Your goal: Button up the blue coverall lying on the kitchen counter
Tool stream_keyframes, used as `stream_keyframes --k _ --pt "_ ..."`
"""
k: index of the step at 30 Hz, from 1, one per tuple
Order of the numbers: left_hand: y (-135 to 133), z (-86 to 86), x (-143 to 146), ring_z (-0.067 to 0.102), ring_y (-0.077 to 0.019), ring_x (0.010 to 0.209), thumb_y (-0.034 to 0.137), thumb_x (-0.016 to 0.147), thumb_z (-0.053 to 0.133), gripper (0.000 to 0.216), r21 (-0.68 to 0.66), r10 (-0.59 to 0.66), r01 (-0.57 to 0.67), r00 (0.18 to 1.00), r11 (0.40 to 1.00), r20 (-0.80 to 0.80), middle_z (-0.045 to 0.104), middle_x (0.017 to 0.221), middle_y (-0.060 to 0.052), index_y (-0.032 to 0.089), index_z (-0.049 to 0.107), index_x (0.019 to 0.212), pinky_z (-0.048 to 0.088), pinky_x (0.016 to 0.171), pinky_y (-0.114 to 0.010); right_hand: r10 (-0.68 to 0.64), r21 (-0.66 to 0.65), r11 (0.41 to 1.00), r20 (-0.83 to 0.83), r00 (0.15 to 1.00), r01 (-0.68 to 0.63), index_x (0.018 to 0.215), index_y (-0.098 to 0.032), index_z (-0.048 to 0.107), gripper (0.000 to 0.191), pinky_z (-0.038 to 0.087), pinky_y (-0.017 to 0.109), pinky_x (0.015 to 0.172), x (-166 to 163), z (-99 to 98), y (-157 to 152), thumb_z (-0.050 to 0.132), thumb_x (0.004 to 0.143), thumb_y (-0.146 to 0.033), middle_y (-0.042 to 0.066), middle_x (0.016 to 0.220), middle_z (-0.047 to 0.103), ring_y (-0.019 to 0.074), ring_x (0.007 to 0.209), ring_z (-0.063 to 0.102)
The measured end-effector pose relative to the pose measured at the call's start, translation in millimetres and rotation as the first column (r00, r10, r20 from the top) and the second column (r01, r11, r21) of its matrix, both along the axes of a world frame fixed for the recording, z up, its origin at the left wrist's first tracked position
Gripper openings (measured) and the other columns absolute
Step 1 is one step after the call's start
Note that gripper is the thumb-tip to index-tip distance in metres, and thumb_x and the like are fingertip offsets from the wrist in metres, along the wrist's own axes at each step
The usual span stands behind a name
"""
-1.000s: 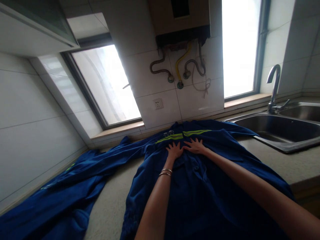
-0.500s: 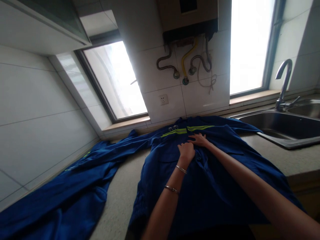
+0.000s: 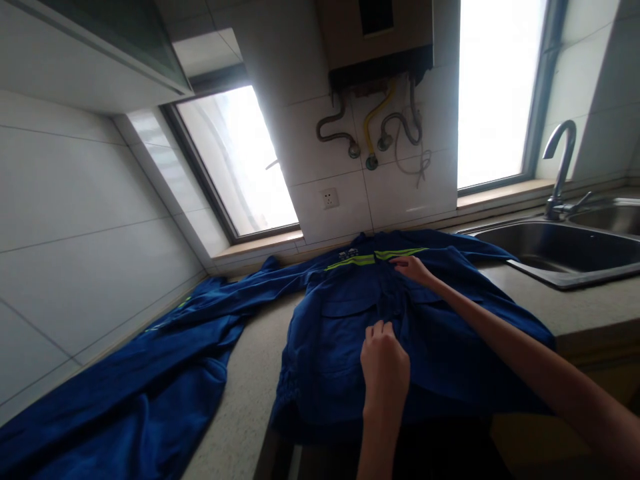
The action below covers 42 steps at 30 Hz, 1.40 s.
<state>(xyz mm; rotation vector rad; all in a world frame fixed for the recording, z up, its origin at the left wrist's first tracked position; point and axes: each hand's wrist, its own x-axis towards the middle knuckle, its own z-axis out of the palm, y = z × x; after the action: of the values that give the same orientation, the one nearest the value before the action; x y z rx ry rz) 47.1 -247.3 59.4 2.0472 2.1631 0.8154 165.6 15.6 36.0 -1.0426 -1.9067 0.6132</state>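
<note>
A blue work jacket (image 3: 345,360) with yellow-green stripes across the chest lies spread on the countertop, its lower part hanging over the front edge. My left hand (image 3: 385,357) is closed at the jacket's front opening, low down, with the fingers curled onto the cloth. Higher up, just under the stripe, my right hand (image 3: 413,269) pinches the front edge of the jacket. A pocket flap shows left of the opening. More blue clothing (image 3: 150,373) is heaped along the left side of the counter, next to the jacket's sleeve.
At the right a steel sink (image 3: 565,257) with a faucet (image 3: 560,167) is set into the countertop (image 3: 240,380); one sleeve reaches its rim. A water heater (image 3: 380,40) with pipes hangs on the tiled wall, above a socket (image 3: 330,198). A cabinet (image 3: 90,60) juts out at upper left.
My left hand has come down the jacket's front toward me, away from my right hand. My right hand has shifted slightly and its spread fingers have drawn together. The jacket's lower part has moved.
</note>
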Motion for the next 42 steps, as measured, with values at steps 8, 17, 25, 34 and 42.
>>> stream_keyframes --k 8,17,25,34,42 --pt "-30 -28.3 -27 0.048 -0.0183 0.119 -0.001 0.064 0.040 0.061 0.025 -0.261 0.263 0.934 0.964 0.244 0.057 0.124 -0.006 0.019 0.060 0.119 0.035 0.107 -0.030 0.307 0.093 0.945 0.073 0.949 -0.313 0.115 -0.022 0.065 0.034 0.051 0.035 0.087 18 21.7 -168 0.054 0.083 -0.029 0.005 0.111 0.066 0.0214 0.102 0.061" --pt "-38 -45.5 -23 0.027 -0.0306 0.135 0.020 0.070 0.067 0.060 0.005 -0.343 0.343 0.938 0.939 0.045 0.042 0.140 -0.009 0.026 0.053 0.128 0.021 0.113 -0.052 0.307 0.098 0.925 0.378 0.873 -0.368 0.132 -0.035 0.048 0.071 0.036 0.050 0.104 34 -1.8 -238 0.071 0.066 -0.022 0.003 0.147 0.033 0.0311 0.132 0.031" --pt "-39 -43.0 -21 0.054 -0.0188 0.093 0.001 0.080 0.046 0.034 0.212 -0.397 0.373 0.914 0.903 0.083 0.060 0.097 -0.005 0.023 0.066 0.097 0.050 0.082 -0.034 0.280 0.070 0.957 0.046 0.959 -0.283 0.132 -0.024 0.050 0.052 0.053 0.028 0.079 43 -7.9 -232 0.053 0.080 -0.017 0.009 0.126 0.055 0.0195 0.099 0.059" --pt "-36 -60.2 -13 0.050 -0.0232 0.092 0.006 0.073 0.062 0.030 0.268 -0.324 0.336 0.942 0.903 -0.091 0.056 0.097 -0.004 0.025 0.064 0.096 0.047 0.080 -0.043 0.149 -0.084 0.983 -0.126 0.981 -0.160 0.117 -0.022 0.064 0.034 0.052 0.028 0.072 56 -22.8 -224 0.050 0.088 -0.032 0.005 0.102 0.067 0.0174 0.082 0.061" --pt "-39 -64.3 -6 0.052 -0.0217 0.090 -0.001 0.078 0.049 0.031 0.325 -0.381 0.399 0.917 0.857 -0.119 0.058 0.098 -0.003 0.022 0.060 0.096 0.048 0.078 -0.040 0.192 -0.089 0.975 -0.108 0.976 -0.201 0.121 -0.023 0.060 0.037 0.052 0.027 0.075 52 -23.4 -232 0.059 0.085 -0.032 0.004 0.105 0.064 0.0170 0.088 0.061"
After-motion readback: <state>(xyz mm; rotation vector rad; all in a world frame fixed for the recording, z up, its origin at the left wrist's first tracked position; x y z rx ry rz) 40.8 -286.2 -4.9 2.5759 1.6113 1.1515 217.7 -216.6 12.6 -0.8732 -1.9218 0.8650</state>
